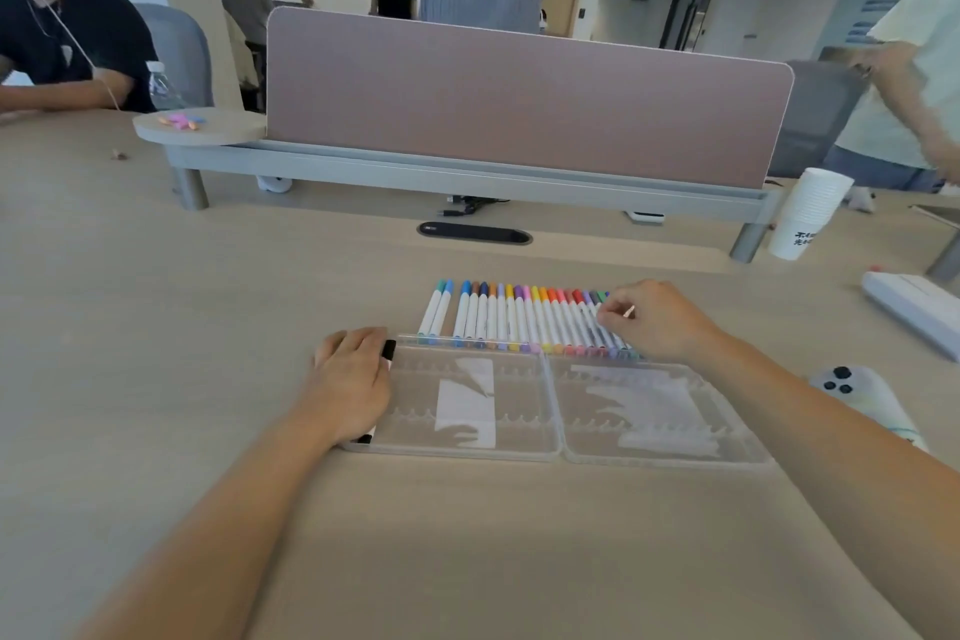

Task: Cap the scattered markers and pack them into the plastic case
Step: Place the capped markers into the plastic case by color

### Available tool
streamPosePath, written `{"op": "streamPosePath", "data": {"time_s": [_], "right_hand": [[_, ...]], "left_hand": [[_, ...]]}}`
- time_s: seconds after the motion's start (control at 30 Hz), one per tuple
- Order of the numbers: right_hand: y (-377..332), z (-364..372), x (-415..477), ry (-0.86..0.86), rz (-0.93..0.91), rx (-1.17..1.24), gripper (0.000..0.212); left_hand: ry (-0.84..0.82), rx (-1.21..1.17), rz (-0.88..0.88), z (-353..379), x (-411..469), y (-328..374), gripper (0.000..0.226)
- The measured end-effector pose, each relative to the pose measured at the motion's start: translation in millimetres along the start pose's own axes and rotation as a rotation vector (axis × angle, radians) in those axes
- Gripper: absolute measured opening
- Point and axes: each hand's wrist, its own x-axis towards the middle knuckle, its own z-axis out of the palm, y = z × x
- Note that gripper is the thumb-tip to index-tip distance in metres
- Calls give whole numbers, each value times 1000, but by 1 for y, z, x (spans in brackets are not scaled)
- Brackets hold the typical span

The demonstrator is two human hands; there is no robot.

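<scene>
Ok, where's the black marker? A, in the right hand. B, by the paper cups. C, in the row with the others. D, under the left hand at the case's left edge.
D: the black marker pokes out from under the left hand at the left edge of the case.

With the bare left forearm point(223, 504) and right forearm point(810, 411) stretched forward, the left hand point(353, 379) lay palm-down, fingers curled over a black-ended marker point(388, 347), while the right hand point(655, 320), farther ahead and knuckles up, pinched a thin pale object point(629, 311) between curled fingers and thumb.
</scene>
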Motion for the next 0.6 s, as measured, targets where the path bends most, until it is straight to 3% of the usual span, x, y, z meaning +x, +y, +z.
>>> {"op": "streamPosePath", "data": {"time_s": [0.43,0.6], "right_hand": [[25,16,47,-6,100,3,23],[33,24,82,-127,216,-145,30]], "left_hand": [[-15,5,-56,-2,1,2,48],[28,43,-61,0,-1,7,49]]}}
